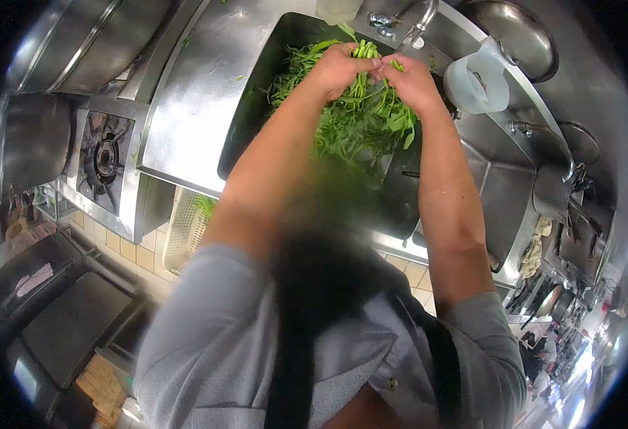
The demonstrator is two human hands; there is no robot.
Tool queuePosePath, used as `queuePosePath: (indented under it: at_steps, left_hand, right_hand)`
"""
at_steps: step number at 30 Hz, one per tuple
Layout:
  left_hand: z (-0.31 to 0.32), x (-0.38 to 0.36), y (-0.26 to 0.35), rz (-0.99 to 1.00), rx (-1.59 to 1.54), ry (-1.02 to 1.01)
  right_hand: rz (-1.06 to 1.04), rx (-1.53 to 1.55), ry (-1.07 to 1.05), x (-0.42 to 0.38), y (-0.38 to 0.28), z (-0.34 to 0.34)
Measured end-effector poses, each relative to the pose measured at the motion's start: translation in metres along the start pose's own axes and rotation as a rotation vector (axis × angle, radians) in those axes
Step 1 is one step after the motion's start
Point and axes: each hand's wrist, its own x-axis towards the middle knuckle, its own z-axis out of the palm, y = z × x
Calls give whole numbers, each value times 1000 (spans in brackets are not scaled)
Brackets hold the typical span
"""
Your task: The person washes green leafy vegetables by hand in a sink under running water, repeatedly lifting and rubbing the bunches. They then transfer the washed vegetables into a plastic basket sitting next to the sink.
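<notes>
My left hand (337, 70) is closed around a bundle of long green stems, with the cut-looking ends pointing up past the fingers. Beside it, my right hand (408, 80) pinches stems of the same leafy greens, its fingertips meeting those of the left. Under both hands a heap of leafy greens (353, 129) fills much of a dark rectangular tub (246, 132). A few broad leaves hang out below my right hand. Part of the tub's near side is hidden by a dark blur at the bottom of the view.
A steel counter (192, 100) lies left of the tub, with a gas burner (106, 154) further left. A faucet (421, 25) stands behind; a white plastic container (477, 82) and a steel sink (503, 182) are on the right. Below the counter sits a cream basket (185, 225).
</notes>
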Motion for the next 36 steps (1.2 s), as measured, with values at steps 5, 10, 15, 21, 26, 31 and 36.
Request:
queuePosePath:
  at_steps: [5, 10, 15, 21, 26, 31, 36]
  left_hand:
    - [20, -21, 29, 28, 136, 65]
    - [9, -19, 25, 70, -65, 170]
    - [-12, -45, 33, -9, -2, 256]
    - [-69, -83, 30, 48, -173, 350]
    - [-53, -103, 23, -115, -111, 395]
    - [-23, -93, -16, -32, -11, 251]
    - [7, -77, -3, -55, -71, 148]
  right_hand:
    - [123, 171, 141, 5, -4, 10]
    - [195, 790, 324, 11, 28, -3]
    - [119, 1006, 419, -3, 28, -17]
    - [263, 454, 207, -41, 49, -2]
    - [320, 309, -50, -58, 36, 50]
    - [112, 241, -11, -54, 19, 80]
    - [-38, 115, 115, -36, 32, 60]
